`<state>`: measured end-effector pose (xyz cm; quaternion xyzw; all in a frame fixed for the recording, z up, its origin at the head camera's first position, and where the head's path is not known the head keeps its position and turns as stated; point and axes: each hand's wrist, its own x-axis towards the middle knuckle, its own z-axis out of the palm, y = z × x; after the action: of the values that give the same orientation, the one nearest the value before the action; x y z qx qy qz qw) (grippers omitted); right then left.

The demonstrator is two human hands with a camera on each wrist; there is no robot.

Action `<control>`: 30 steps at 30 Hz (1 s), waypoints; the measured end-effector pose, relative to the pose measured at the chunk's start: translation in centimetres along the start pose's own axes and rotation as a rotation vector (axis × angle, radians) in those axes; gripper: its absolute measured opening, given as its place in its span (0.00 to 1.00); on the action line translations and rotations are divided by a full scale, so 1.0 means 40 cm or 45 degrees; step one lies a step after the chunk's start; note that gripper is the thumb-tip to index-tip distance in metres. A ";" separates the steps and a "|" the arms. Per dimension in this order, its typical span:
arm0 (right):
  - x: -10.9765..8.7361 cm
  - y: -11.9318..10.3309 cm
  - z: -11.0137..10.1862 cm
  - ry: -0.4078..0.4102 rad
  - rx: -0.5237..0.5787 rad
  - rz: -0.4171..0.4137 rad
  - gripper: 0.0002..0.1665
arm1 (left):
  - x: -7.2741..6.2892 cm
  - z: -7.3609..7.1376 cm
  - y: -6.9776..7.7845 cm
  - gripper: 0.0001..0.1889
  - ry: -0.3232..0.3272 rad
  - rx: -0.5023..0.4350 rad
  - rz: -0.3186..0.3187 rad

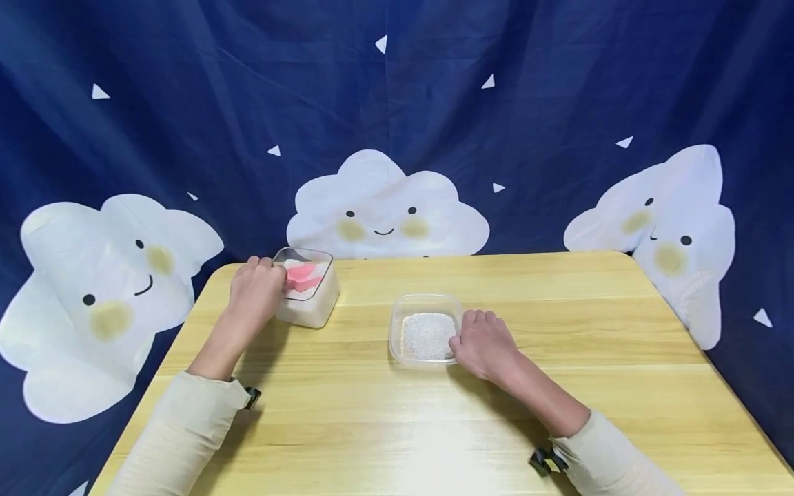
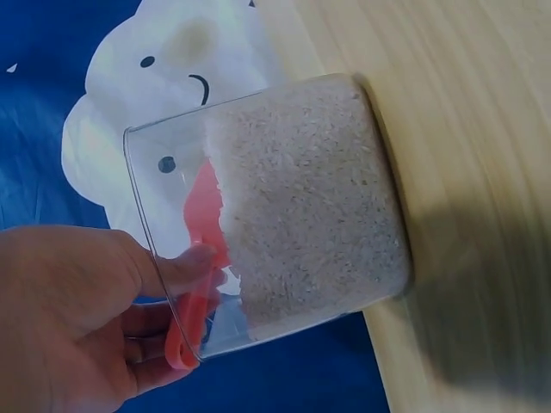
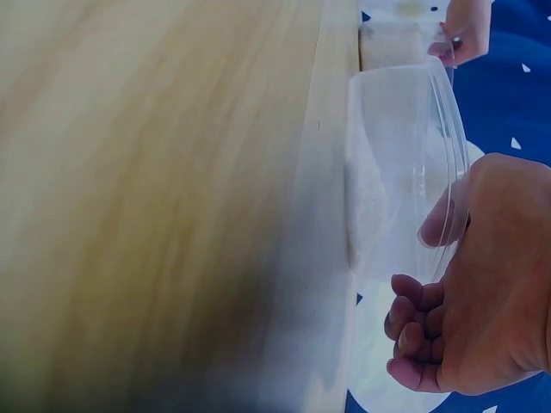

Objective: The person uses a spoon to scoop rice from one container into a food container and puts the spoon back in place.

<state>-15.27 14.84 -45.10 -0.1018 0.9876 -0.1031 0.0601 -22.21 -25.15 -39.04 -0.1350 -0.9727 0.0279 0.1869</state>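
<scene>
My left hand grips a pink scoop by its handle, thumb on top in the left wrist view. The scoop's head lies at the surface of the rice inside a tall, clear square container, whose rim the hand overlaps. With my right hand I pinch the right rim of a low clear plastic box. In the right wrist view its thumb shows through the wall, while the other fingers curl outside. White grains cover the box's bottom.
Both containers stand on a light wooden table, the tall one near its back left corner. Behind the table hangs a dark blue curtain with smiling clouds and small white triangles. A black strap piece shows at the right cuff.
</scene>
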 end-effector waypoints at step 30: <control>0.001 -0.004 0.003 0.007 0.013 0.022 0.19 | -0.036 -0.019 0.001 0.04 0.124 -0.245 -0.201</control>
<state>-15.26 14.66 -45.19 -0.0926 0.9881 -0.1079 0.0589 -20.64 -25.48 -38.83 -0.0764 -0.9682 -0.0870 0.2217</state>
